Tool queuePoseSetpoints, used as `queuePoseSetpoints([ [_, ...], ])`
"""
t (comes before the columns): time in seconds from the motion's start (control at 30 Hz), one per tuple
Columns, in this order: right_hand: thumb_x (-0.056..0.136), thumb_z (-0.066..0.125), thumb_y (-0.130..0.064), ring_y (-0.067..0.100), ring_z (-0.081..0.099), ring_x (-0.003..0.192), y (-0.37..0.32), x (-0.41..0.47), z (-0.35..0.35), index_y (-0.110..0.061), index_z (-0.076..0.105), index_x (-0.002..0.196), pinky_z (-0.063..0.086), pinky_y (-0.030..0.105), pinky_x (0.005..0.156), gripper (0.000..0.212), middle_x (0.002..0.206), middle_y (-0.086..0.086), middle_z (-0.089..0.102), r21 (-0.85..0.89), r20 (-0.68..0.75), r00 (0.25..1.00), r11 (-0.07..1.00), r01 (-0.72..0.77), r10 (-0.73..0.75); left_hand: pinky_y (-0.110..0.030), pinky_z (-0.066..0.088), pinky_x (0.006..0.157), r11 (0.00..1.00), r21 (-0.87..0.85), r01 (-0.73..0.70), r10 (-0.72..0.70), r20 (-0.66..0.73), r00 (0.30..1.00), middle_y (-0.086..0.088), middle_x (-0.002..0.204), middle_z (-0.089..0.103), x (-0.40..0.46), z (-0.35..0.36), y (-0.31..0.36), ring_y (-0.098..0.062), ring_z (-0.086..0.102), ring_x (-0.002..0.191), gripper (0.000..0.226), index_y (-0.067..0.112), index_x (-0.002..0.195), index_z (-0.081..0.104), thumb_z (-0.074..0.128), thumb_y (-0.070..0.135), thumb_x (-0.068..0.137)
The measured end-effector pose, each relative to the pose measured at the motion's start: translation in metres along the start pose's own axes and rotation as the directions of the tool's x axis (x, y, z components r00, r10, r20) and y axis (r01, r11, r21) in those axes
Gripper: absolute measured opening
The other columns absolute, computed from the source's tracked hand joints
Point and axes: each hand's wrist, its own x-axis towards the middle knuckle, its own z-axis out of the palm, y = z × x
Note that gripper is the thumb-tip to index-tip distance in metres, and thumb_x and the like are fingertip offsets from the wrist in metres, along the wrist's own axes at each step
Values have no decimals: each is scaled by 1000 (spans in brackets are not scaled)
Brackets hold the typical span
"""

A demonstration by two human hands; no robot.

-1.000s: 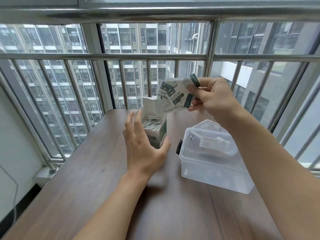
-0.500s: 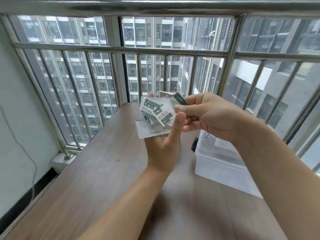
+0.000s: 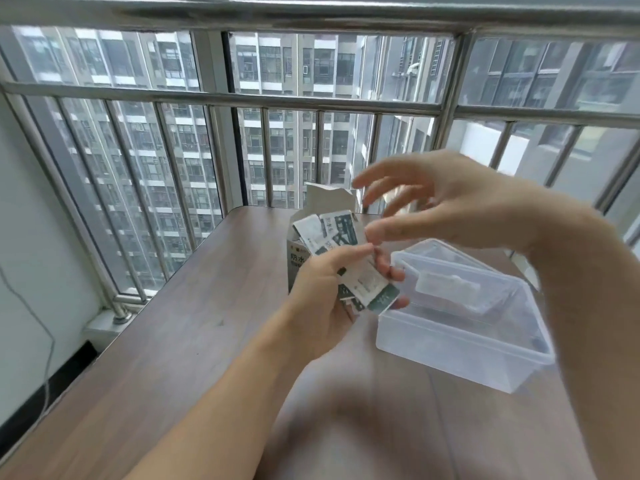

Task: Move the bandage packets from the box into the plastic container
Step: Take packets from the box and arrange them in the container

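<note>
Head view: left hand [image 3: 322, 299] grips a fanned bunch of packets [image 3: 349, 258], thumb on top, just in front of the open box [image 3: 298, 258] and beside the near-left corner of the container [image 3: 464, 327]. Right hand [image 3: 450, 206] hovers above, fingers spread, holding nothing; motion-blurred. All over the table [image 3: 180, 341].
</note>
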Motion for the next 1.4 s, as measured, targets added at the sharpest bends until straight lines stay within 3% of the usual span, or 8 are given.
queuePoseSetpoints([
  [0.17, 81, 78, -46, 6, 56, 119, 2, 14, 26, -41, 44, 146, 54, 25, 89, 73, 137, -22, 51, -156, 158, 987, 988, 0, 25, -29, 55, 49, 976, -101, 195, -189, 68, 980, -10, 80, 61, -6, 3, -4, -23, 64, 73, 33, 17, 89, 78, 45, 9, 90],
  [0.3, 63, 88, -48, 5, 67, 104, 7, 9, 15, -36, 56, 138, 57, 32, 92, 82, 122, -22, 60, -181, 168, 980, 981, -72, 103, -25, 50, 43, 949, -180, 260, -255, 51, 966, -10, 84, 62, -4, 5, 0, -23, 67, 76, 24, 7, 105, 66, 57, 16, 85],
  [0.43, 69, 91, -34, 14, 74, 71, 9, 15, 29, -28, 62, 123, 64, 41, 68, 61, 82, -16, 69, -166, 163, 981, 983, -76, 103, -31, 59, 52, 954, -186, 235, -235, 25, 972, -11, 99, 72, -4, 6, -1, -28, 71, 90, 36, 16, 100, 77, 54, 43, 95],
  [0.6, 70, 92, -17, 8, 72, 84, 19, 20, 23, -30, 63, 121, 64, 32, 72, 60, 109, -15, 63, -128, 30, 994, 987, -99, 104, -36, 64, 63, 950, -228, 215, -220, 2, 975, -9, 127, 70, -2, 0, 1, -31, 70, 108, 74, 19, 126, 69, 29, 72, 92],
  [0.93, 78, 85, -29, 9, 69, 95, 31, 31, 25, -34, 68, 116, 59, 34, 83, 42, 117, -15, 66, -136, -123, 992, 991, 1, -18, -30, 61, 54, 984, -126, 123, -148, -215, 965, -19, 108, 75, 4, 0, -3, -30, 75, 96, 43, 7, 122, 64, 39, 38, 106],
  [1.2, 79, 85, -12, 17, 73, 75, 34, 31, 21, -28, 70, 103, 64, 34, 64, 32, 112, -2, 65, -106, -159, 987, 994, -29, 12, -32, 63, 67, 995, -82, 55, -69, -170, 983, -17, 114, 74, 4, -2, -7, -32, 73, 105, 23, 11, 121, 63, 51, 18, 103],
  [1.33, 83, 82, -22, 11, 69, 96, 31, 30, 27, -32, 61, 124, 62, 35, 83, 47, 128, -5, 61, -85, -108, 993, 994, -64, 55, -30, 61, 68, 999, 9, 35, -33, -152, 988, -12, 105, 75, 6, -6, -11, -23, 74, 94, 26, 9, 118, 64, 56, -2, 96],
  [1.4, 91, 74, -27, 10, 70, 89, 24, 30, 38, -31, 52, 139, 61, 29, 76, 53, 122, -11, 60, -53, -8, 997, 995, -81, 80, -28, 59, 64, 999, 22, 33, -29, -163, 986, -7, 91, 73, 7, -8, -11, -17, 71, 83, 25, 12, 113, 65, 55, -4, 96],
])
